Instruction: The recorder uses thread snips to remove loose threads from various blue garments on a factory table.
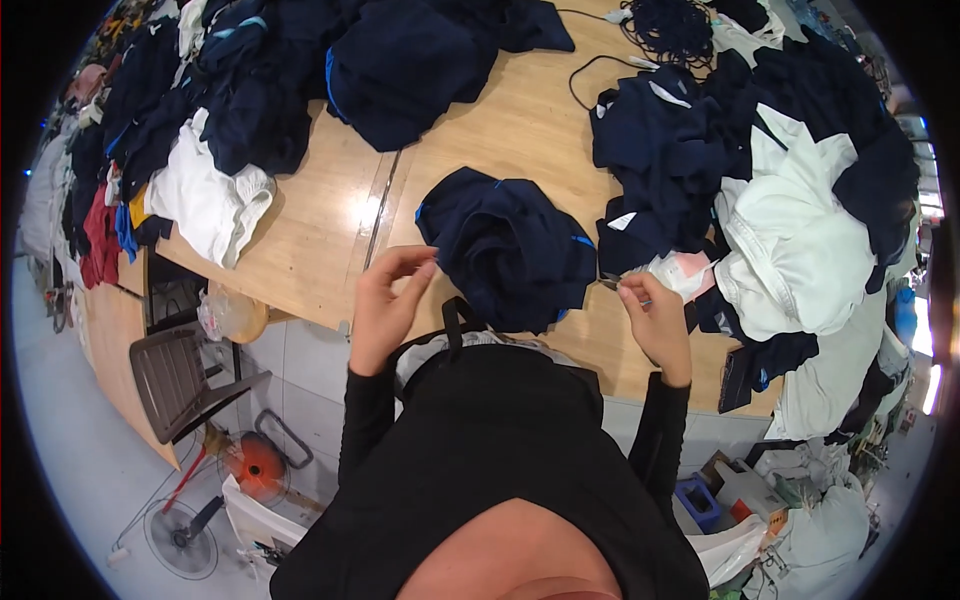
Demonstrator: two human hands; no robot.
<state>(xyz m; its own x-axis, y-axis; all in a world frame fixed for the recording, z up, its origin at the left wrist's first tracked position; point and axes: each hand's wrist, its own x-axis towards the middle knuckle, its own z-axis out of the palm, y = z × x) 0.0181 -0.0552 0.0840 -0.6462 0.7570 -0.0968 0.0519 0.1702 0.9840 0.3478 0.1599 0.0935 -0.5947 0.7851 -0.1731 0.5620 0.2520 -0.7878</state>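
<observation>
Lying on the wooden tabletop (500, 120), a dark blue garment (510, 250) is seen right between the two hands. It is bunched up in a round heap, with folds that curl toward its middle. Thin bright blue lines are seen along some of its edges. Its near edge hangs close to the person's chest.

The left hand (385, 305) is held up just left of the heap. Its fingers are curled, and the fingertips are pressed together near the cloth's left edge. Whether a thread or a bit of cloth is pinched there cannot be told.

The right hand (655, 315) is held just right of the heap. Something small and thin is pinched between its thumb and fingers, but what it is cannot be made out. A small pink and white piece (685, 272) lies touching this hand.

More dark blue clothes (670, 150) and pale white clothes (790, 250) are piled to the right. Another white bundle (210, 200) is seen far to the left.
</observation>
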